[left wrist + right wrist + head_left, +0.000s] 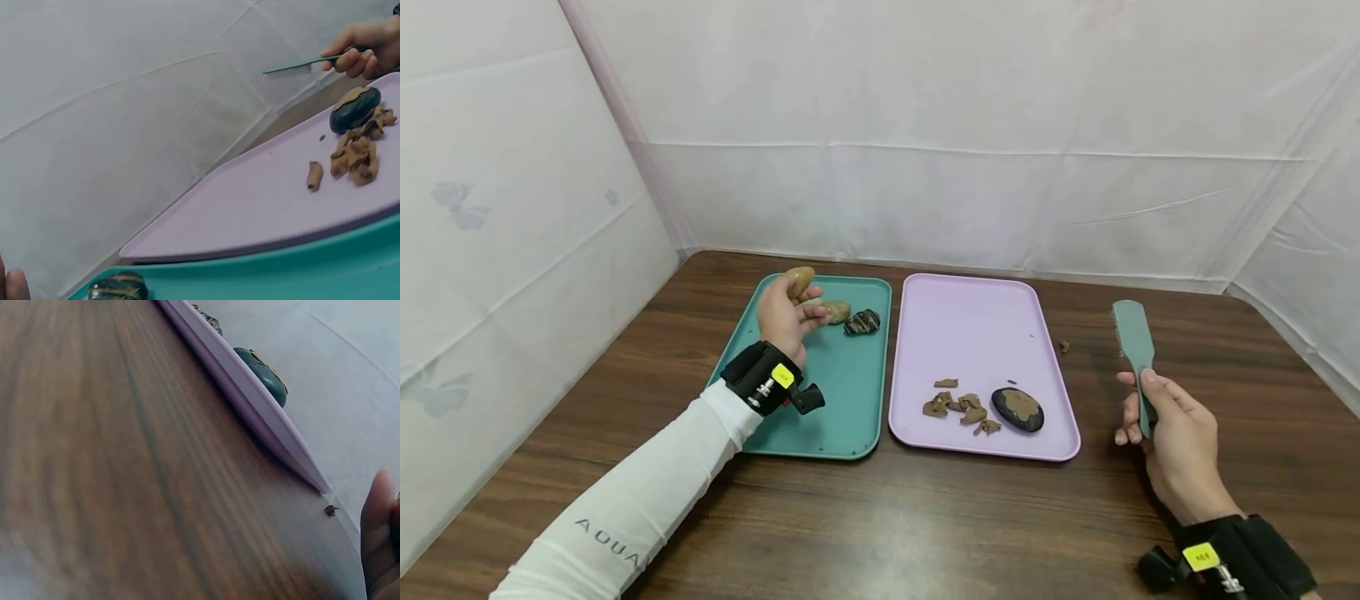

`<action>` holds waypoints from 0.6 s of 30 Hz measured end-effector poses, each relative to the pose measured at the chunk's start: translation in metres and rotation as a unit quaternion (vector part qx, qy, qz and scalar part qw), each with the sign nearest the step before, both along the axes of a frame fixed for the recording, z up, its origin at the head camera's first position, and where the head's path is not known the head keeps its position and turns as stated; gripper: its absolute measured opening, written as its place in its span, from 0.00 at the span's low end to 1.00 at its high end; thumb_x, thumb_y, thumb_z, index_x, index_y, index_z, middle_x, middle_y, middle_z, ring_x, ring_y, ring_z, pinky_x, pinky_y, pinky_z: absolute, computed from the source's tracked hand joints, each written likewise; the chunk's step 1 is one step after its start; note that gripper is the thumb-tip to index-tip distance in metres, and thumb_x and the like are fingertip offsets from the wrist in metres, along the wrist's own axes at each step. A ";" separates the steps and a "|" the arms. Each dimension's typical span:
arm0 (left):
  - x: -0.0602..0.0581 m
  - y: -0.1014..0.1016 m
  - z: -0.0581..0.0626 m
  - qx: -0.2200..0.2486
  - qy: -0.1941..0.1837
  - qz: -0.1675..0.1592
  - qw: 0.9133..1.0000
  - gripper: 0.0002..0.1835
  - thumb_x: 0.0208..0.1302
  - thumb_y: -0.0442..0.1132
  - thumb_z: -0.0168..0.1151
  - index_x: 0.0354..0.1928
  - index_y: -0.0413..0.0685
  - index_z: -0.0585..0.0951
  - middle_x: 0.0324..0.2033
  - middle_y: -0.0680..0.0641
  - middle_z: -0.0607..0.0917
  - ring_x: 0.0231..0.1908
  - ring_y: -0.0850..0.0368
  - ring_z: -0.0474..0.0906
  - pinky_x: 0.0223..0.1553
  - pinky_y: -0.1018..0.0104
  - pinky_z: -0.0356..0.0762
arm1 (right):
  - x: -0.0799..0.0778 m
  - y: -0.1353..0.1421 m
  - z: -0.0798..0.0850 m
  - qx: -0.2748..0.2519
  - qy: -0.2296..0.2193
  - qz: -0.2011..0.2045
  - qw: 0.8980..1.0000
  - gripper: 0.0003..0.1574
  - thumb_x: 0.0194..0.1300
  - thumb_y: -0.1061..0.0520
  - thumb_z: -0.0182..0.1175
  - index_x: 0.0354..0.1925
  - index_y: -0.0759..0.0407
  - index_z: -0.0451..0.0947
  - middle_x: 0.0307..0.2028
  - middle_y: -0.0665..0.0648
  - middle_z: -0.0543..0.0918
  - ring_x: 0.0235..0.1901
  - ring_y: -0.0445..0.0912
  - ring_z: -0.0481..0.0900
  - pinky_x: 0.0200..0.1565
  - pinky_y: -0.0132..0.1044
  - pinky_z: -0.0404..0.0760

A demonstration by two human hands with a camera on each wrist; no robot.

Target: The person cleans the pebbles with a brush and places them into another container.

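My left hand [785,321] is over the far left part of the teal tray [842,417]. It holds a smooth tan stone [801,282] tilted at the thumb side, and the hand partly hides it. Just right of the fingers lie another tan stone [837,312] and a dark stone with pale stripes [862,322]. My right hand [1180,433] grips the handle of a grey-green brush [1133,333] over the table, right of the lilac tray. The brush's head points away from me, its bristles facing left.
On the lilac tray [973,325] lies a black stone [1033,418] with a brown, clay-like patch on top. Several crumpled brown pieces [973,414] are left of it. One brown crumb [1063,345] sits on the wooden table [880,525]. White sheeting [925,208] encloses the back and sides.
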State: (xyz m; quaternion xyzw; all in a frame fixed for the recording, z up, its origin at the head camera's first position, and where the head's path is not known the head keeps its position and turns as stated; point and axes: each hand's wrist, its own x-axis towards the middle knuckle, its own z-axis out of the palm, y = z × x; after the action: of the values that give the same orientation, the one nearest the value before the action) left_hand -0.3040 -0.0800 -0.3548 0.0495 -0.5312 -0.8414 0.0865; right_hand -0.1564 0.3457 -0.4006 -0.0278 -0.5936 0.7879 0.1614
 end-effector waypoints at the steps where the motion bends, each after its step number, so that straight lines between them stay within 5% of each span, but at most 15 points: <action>1: -0.001 -0.002 0.000 0.003 -0.003 0.005 1.000 0.20 0.88 0.43 0.42 0.69 0.40 0.71 0.35 0.49 0.81 0.20 0.61 0.77 0.31 0.68 0.85 | 0.000 0.000 0.000 0.000 0.001 0.001 1.000 0.17 0.83 0.50 0.57 0.49 0.59 0.88 0.21 0.53 0.79 0.16 0.43 0.71 0.19 0.33 0.82; 10: -0.008 -0.013 -0.004 0.015 -0.002 0.036 0.999 0.15 0.86 0.41 0.44 0.62 0.42 0.76 0.30 0.49 0.82 0.16 0.62 0.77 0.25 0.69 0.86 | 0.000 0.000 0.000 -0.005 0.007 0.007 1.000 0.18 0.82 0.50 0.58 0.49 0.61 0.88 0.21 0.53 0.79 0.16 0.43 0.72 0.19 0.33 0.83; 18: -0.011 -0.022 -0.009 0.003 -0.014 0.030 0.999 0.16 0.87 0.41 0.45 0.63 0.39 0.75 0.37 0.47 0.80 0.18 0.61 0.78 0.29 0.68 0.87 | -0.001 0.000 0.000 -0.005 0.000 0.007 1.000 0.17 0.83 0.50 0.57 0.48 0.59 0.88 0.21 0.53 0.79 0.16 0.42 0.72 0.19 0.33 0.83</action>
State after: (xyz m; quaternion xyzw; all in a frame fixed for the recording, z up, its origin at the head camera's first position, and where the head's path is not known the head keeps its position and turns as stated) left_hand -0.3147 -0.1024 -0.3633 0.0775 -0.5283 -0.8391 0.1039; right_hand -0.1572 0.3453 -0.4006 -0.0245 -0.5895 0.7923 0.1555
